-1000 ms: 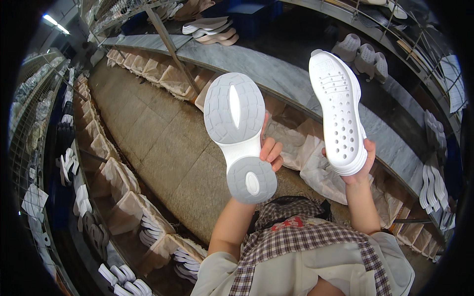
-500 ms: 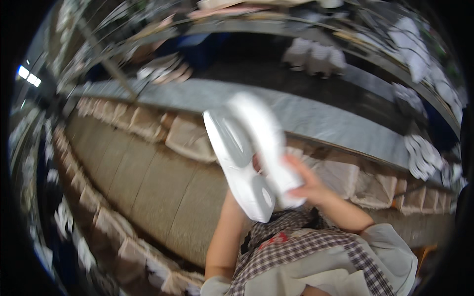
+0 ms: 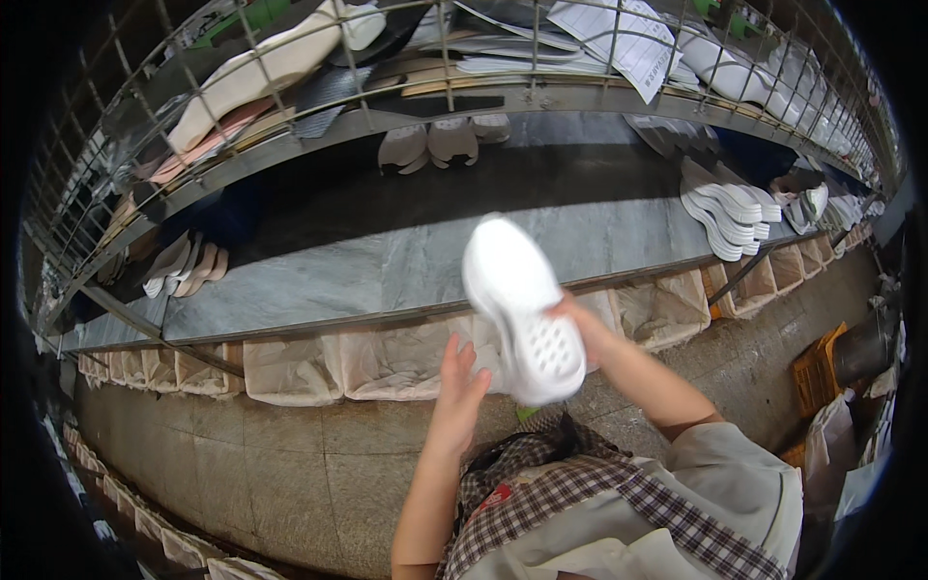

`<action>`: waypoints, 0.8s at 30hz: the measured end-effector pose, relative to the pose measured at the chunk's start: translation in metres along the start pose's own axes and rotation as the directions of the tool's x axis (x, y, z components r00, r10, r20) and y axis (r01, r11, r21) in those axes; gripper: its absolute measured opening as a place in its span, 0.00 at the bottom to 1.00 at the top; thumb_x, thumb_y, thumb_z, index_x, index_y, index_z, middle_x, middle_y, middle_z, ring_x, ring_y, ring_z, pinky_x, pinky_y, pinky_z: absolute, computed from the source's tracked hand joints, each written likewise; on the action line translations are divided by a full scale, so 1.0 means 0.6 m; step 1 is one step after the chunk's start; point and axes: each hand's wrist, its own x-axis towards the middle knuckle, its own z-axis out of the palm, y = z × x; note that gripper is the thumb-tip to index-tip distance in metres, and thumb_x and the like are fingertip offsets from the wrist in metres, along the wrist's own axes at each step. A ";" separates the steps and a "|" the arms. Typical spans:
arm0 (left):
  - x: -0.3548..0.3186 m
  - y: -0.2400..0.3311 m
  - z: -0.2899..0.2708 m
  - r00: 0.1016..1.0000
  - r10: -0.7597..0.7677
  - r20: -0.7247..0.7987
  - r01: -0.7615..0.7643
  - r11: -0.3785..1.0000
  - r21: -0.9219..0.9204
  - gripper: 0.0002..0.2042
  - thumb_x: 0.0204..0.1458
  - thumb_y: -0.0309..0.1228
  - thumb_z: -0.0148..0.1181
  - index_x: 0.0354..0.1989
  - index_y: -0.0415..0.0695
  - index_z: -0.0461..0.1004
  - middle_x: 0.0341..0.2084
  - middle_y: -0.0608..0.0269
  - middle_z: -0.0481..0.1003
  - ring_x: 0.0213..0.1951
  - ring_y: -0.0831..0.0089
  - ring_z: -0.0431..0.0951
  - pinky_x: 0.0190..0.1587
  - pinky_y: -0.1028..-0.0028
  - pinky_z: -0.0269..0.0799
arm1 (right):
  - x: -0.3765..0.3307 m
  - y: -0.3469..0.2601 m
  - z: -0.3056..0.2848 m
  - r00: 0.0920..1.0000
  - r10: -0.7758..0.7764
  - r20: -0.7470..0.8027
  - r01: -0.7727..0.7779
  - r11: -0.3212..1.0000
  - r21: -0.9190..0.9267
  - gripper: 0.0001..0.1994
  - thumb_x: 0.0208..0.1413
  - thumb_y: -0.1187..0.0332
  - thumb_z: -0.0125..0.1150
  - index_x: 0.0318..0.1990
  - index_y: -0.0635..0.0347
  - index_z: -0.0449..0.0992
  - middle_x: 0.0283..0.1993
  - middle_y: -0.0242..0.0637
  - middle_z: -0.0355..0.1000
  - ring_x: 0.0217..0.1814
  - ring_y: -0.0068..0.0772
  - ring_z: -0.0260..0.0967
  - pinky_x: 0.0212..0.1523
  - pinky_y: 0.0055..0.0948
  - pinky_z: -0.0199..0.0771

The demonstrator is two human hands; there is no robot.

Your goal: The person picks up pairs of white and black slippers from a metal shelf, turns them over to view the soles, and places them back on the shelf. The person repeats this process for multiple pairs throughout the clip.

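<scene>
Head view: brown floor [image 3: 261,464] spreads at eight o'clock, a grey bench [image 3: 406,266] at twelve. Near centre, the right hand [image 3: 580,324] grips a blurred white shoe sole's [image 3: 525,311] three-o'clock edge; the left hand [image 3: 459,396], fingers parted, hangs just apart at its seven.

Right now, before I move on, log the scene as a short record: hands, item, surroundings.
Right hand: gripping a white shoe sole by its side
Left hand: open, left of the sole, apparently not touching
Item: upright, slightly tilted, blurred; lower part shows holes
Ahead: gray shelf; white soles stacked toward its right end
Above shelf: wire rack
Below shelf: lined bins
Unclear: whether a second sole is behind
</scene>
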 end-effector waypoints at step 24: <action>0.067 -0.155 -0.056 0.883 -0.313 -0.350 0.251 0.945 -0.211 0.13 0.56 0.29 0.54 0.50 0.46 0.65 0.41 0.65 0.74 0.39 0.74 0.76 0.40 0.75 0.69 | 0.367 -0.322 -0.344 0.828 -0.522 -0.203 0.101 0.496 -0.862 0.28 0.50 0.60 0.63 0.57 0.57 0.62 0.56 0.49 0.64 0.55 0.42 0.64 0.53 0.39 0.66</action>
